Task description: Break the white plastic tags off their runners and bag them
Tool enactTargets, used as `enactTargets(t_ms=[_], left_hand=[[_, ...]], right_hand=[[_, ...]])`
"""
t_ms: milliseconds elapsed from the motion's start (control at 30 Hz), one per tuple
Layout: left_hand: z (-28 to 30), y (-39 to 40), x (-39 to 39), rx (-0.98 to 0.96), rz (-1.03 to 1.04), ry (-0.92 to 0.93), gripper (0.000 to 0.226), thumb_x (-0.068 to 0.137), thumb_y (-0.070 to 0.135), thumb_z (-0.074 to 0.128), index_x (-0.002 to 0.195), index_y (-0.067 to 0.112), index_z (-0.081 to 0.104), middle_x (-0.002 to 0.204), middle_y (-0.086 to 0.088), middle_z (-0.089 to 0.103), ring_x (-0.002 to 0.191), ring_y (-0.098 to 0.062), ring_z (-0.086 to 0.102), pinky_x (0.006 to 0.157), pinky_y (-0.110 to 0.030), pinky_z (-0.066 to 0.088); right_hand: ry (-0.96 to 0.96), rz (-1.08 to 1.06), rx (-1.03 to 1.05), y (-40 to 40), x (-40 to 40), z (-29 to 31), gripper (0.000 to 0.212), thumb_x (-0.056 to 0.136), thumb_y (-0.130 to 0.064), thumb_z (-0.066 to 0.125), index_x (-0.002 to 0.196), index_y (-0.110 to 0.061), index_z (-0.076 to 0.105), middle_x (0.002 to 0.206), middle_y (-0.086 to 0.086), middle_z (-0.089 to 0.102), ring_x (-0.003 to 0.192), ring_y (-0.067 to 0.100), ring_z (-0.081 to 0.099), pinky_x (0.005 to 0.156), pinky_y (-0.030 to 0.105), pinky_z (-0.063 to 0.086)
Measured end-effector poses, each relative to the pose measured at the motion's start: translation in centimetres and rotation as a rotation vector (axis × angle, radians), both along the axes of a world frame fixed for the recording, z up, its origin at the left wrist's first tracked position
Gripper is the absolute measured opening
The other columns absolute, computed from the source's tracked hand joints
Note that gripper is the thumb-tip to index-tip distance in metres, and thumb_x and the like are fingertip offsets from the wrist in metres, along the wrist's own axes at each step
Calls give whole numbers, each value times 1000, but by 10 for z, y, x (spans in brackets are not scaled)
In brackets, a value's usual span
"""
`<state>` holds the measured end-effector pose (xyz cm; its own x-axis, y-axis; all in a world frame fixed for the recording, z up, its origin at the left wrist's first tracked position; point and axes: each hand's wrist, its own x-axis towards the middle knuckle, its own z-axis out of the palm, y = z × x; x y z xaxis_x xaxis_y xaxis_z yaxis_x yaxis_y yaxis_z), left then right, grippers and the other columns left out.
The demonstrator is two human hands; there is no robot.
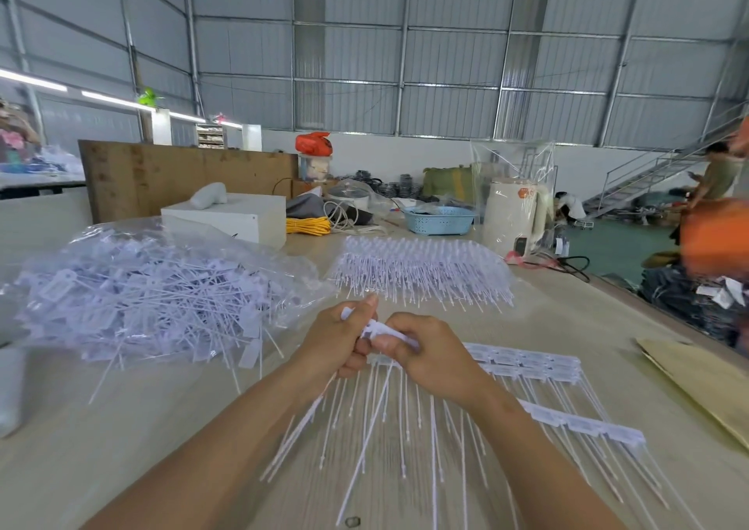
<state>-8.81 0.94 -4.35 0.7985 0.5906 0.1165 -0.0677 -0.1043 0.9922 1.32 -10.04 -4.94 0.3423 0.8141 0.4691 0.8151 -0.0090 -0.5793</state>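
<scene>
Both hands meet over the middle of the table (121, 440), working one strip of tags (523, 361). The left hand (338, 343) has its fingers curled round a small sheaf of loose tags, whose thin tails hang down toward 7 o'clock. The right hand (429, 353) pinches the near end of the strip, thumb and fingers closed on the white plastic at the point where the two hands touch. The strip's long axis runs from the hands out toward 3 o'clock, so the unbroken part lies entirely on the right hand's side; its tails comb down toward 6 o'clock. The coming snap, as I judge it, turns on that joint between the hands: the left would pull away toward 9 o'clock while the right steadies the runner.

A second strip (583, 424) lies just below the first, toward 4 o'clock, with the same axis. At 12 o'clock from the hands lies a heap of unbroken strips (421, 266), near but apart from them. The clear plastic bag (162, 286) of loose tags lies at 10 o'clock, nearer the left hand, which is thus better placed to drop the sheaf in.

The tags are small white rectangular heads, each with a long thin tail; any print on them is too small to read.
</scene>
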Motion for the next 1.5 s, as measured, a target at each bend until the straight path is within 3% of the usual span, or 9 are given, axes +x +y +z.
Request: enactTargets(t_ms=[233,433,567,633,733,867,1133,1367,1500], left_hand=[[10,22,-15,273,-121,235,32,93,44,53,76,17,56,42,12,42,34,-4,32,36,-11,24],[4,23,-11,14,-95,5,38,96,43,42,89,11,61,56,-3,53,42,-10,42,40,-16,33],[-1,2,6,-49,-141,-58,67,83,67,28,81,9,61,61,-6,52,45,-10,41,41,-19,32],[0,-1,9,-74,-147,-90,71,75,73,28,81,10,62,73,-12,58,51,-13,45,44,-21,32],[-5,-3,8,-43,-180,-143,54,78,63,43,82,14,65,71,-6,64,51,-9,52,44,-19,37],[-12,-3,5,67,-105,-191,26,90,27,60,97,2,57,72,-10,59,52,-9,48,44,-19,37],[-8,-2,6,-18,18,-239,22,89,31,61,90,9,57,54,0,54,45,-9,46,43,-19,40],[-11,-1,4,11,-80,-202,21,89,30,62,78,15,53,53,2,48,41,-9,37,39,-18,32],[-3,1,1,1,-104,-156,25,92,26,60,72,15,49,52,1,40,39,-9,28,37,-15,24]], right_hand=[[-38,34,-181,-20,18,12,28,87,-23,66,66,-5,59,59,-2,45,57,13,41,60,29,32],[155,44,3,-20,14,17,12,93,-11,55,84,-10,61,75,6,55,70,15,51,67,30,38],[135,112,-11,-7,-5,13,15,91,-5,56,101,-15,59,100,10,64,95,26,61,85,38,46],[97,62,36,-5,-7,11,18,88,-5,61,105,-10,61,107,10,59,100,16,58,89,28,45],[6,8,96,-2,-9,8,21,84,-4,65,104,-8,61,101,5,49,84,-6,46,78,6,34],[-10,-17,161,2,-10,3,30,80,-6,69,103,-21,57,98,-4,46,83,-10,45,74,2,33],[10,-65,8,1,-4,2,20,89,-25,60,80,-7,63,78,9,63,71,26,60,69,41,49],[-36,-41,50,0,-6,2,8,89,-19,60,86,-14,67,73,-8,60,70,14,56,66,29,42],[-13,20,59,-2,-3,5,9,89,-16,60,82,-11,61,73,3,61,69,20,54,67,34,43]])
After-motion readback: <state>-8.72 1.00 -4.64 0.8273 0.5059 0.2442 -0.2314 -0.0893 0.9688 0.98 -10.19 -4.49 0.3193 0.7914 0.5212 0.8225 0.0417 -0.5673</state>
